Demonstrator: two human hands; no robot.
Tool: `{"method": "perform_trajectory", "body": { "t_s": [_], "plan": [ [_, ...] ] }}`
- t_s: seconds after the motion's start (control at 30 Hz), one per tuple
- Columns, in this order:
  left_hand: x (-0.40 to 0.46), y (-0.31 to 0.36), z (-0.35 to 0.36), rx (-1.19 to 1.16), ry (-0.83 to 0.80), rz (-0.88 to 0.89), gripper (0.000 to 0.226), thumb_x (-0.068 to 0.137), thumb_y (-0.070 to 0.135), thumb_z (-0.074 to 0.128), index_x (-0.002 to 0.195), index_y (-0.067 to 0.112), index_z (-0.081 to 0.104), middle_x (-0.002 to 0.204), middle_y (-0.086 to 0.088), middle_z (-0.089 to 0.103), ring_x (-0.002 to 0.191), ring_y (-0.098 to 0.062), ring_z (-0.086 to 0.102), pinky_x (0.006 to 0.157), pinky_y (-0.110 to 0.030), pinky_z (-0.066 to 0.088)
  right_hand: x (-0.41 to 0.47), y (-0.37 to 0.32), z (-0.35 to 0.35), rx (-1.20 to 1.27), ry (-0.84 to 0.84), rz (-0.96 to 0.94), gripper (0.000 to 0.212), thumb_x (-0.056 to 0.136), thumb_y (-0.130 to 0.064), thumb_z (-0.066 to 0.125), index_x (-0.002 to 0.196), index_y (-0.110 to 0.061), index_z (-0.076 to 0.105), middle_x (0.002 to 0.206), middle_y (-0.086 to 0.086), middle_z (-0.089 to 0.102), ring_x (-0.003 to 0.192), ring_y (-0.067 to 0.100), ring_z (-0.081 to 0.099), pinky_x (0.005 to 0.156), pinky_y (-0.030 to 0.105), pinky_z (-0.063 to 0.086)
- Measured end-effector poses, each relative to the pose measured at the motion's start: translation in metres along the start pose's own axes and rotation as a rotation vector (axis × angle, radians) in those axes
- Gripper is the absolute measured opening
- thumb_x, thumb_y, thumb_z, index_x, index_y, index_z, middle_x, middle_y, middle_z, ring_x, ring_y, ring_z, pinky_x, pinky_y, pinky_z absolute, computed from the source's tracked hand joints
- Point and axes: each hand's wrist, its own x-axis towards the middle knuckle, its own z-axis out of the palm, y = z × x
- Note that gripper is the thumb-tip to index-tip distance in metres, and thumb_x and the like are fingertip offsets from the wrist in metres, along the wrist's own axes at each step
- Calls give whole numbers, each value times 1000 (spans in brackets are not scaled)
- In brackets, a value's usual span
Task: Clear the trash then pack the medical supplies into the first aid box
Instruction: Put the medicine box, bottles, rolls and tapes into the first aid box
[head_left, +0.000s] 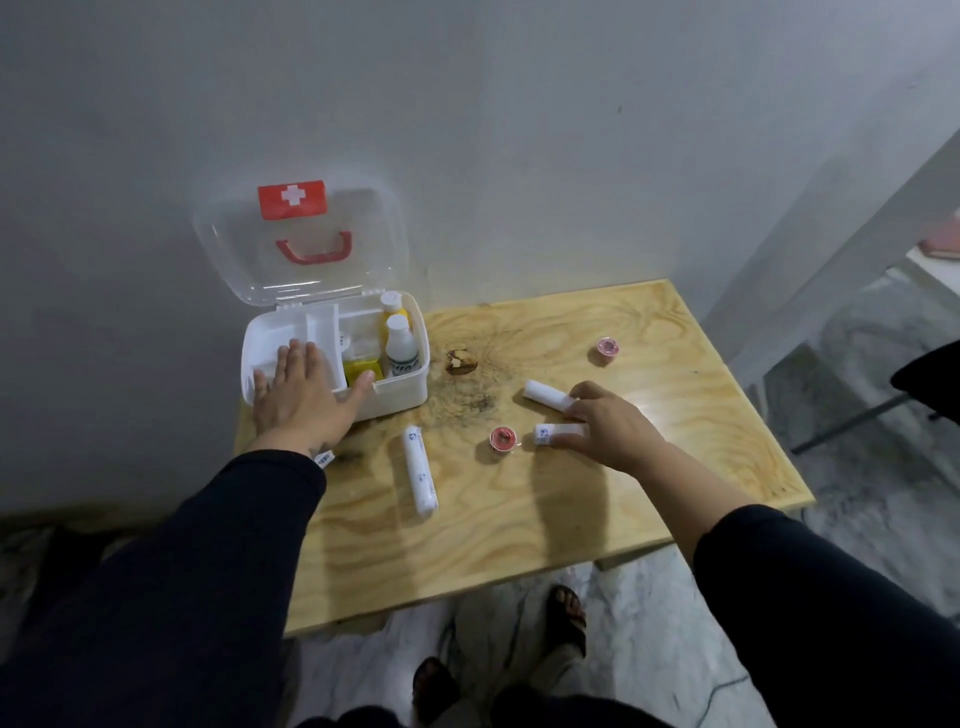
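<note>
The white first aid box (402, 387) stands open at the table's back left, its clear lid (301, 244) leaning on the wall. Two white bottles (399, 345) and yellow packs (361, 368) sit inside. My left hand (306, 397) lies flat with fingers spread on the box's front left rim. My right hand (605, 423) touches two short bandage rolls, a near one (556, 434) and a far one (545, 394), without gripping either. A long bandage roll (421, 470) lies in front of the box. Two small pink tape reels lie loose: the near reel (503, 439) and the far reel (607, 347).
A brown stain with a small crumpled scrap (460, 361) marks the plywood table (519, 545) beside the box. A small labelled item (324, 458) peeks out under my left wrist. The wall is right behind the box. My sandalled feet (566, 621) stand on the marble floor below the table's front edge.
</note>
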Motion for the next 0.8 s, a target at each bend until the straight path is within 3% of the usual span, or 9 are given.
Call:
{"method": "perform_trajectory", "body": {
  "t_s": [0.17,0.23,0.33,0.4,0.6,0.8],
  "plan": [
    [1,-2,1,7,0,1,92,89,71,18,155,10,-1,164,-7,-6,151,-19,-7,122,-45,-4,-4,-2,11,-10,51,-44,31,84,-38,66,103,-14,72,128,3,57,108,26,59,83,35,49],
    [2,-2,1,8,0,-1,92,89,72,18,155,10,-1,164,-7,-6,151,-19,-7,122,-45,-4,-1,-7,16,24,101,-36,33,85,-42,65,92,-11,73,107,7,65,99,29,61,73,33,48],
    [2,-3,0,6,-8,2,93,88,72,18,155,10,-2,164,-7,-7,151,-20,-7,122,-45,-3,3,-18,16,148,186,49,37,83,-44,66,79,-7,70,79,5,59,85,29,62,63,27,36],
    [3,-5,-2,-3,-26,13,92,89,72,18,155,10,-3,164,-6,-8,151,-19,-7,122,-43,-2,6,-31,7,233,252,79,35,81,-40,70,81,-5,69,84,6,63,84,28,62,64,26,36],
    [0,-22,-12,43,-16,91,83,94,65,14,154,8,1,164,-7,-4,152,-19,-1,123,-41,0,34,-112,-33,466,459,-60,32,77,-40,74,85,-9,69,95,5,69,86,22,62,71,31,45],
    [-4,-31,-17,97,-38,119,80,97,59,17,154,7,1,164,-11,-3,152,-23,1,123,-37,2,58,-195,-39,634,361,-171,31,74,-29,79,96,-10,69,106,4,68,97,18,62,75,25,45]
  ]
}}
